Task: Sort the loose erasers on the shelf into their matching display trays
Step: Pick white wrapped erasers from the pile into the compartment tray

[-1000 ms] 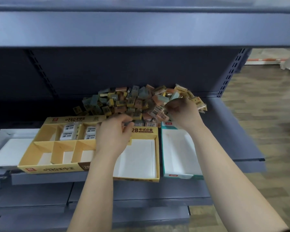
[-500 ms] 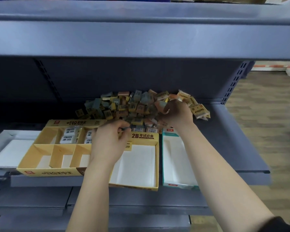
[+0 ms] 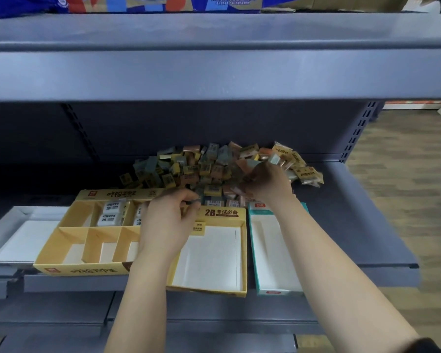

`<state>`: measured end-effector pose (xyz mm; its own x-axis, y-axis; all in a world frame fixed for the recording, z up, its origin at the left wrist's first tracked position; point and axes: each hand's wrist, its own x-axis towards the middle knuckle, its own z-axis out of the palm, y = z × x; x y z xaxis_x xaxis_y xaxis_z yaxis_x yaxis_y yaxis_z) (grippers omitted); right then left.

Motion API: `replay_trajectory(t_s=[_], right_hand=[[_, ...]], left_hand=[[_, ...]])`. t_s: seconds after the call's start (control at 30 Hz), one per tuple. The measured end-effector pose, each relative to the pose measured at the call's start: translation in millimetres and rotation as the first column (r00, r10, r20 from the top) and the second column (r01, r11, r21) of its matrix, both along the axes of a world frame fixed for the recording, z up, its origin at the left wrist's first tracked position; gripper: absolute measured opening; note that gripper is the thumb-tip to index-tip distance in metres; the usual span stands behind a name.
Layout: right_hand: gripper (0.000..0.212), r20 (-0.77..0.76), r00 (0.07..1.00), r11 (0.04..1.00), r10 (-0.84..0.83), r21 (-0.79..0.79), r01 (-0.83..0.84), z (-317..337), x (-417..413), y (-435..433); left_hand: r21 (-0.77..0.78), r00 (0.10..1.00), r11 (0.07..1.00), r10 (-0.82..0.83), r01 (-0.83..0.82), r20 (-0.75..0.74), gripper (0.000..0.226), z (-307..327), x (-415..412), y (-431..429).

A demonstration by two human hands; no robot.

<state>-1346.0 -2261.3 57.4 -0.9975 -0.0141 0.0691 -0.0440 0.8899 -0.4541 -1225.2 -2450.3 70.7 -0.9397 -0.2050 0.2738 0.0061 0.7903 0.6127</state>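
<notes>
1. The left hand [image 3: 168, 217] curls at the near edge of the eraser pile [image 3: 201, 166]; I cannot tell if it holds one.
2. The right hand [image 3: 267, 184] pinches a pale eraser [image 3: 274, 158] in the pile.
3. Only a few white erasers [image 3: 111, 212] sit in the split tray [image 3: 87, 270] by the left hand. Most sorting is left.

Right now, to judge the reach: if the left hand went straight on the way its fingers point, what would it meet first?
Probably the near edge of the eraser pile, just beyond the left hand and behind the back wall of the yellow tray. Depth is unclear, so this is a guess.
</notes>
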Motion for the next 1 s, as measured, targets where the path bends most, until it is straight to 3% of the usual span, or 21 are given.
replay_trajectory(t_s=[0.3, 0.47, 0.6, 0.8, 1.0], right_hand=[[0.027, -0.026, 0.997, 0.997, 0.069, -0.018, -0.070, 6, 4, 5], [0.030, -0.106, 0.985, 0.963, 0.138, -0.220, -0.159, 21, 8, 17], [0.034, -0.211, 0.975, 0.932, 0.076, -0.334, -0.144, 34, 15, 37], [0.035, -0.223, 0.974, 0.895, -0.034, -0.441, -0.070, 26, 34, 89], [0.028, -0.194, 0.977, 0.885, -0.088, -0.465, -0.013, 14, 53, 142]], left_hand=[[-0.015, 0.999, 0.999, -0.037, 0.037, -0.017, 0.014, 5, -6, 1], [-0.018, 0.997, 0.997, -0.079, 0.078, -0.018, 0.015, 7, -17, 12], [-0.038, 0.993, 0.992, -0.118, 0.117, -0.021, 0.018, 12, -25, 33], [-0.028, 0.977, 0.977, -0.213, 0.213, -0.021, 0.013, 12, -46, 73], [-0.177, 0.951, 0.934, -0.306, 0.310, 0.051, 0.012, 21, -75, 127]])
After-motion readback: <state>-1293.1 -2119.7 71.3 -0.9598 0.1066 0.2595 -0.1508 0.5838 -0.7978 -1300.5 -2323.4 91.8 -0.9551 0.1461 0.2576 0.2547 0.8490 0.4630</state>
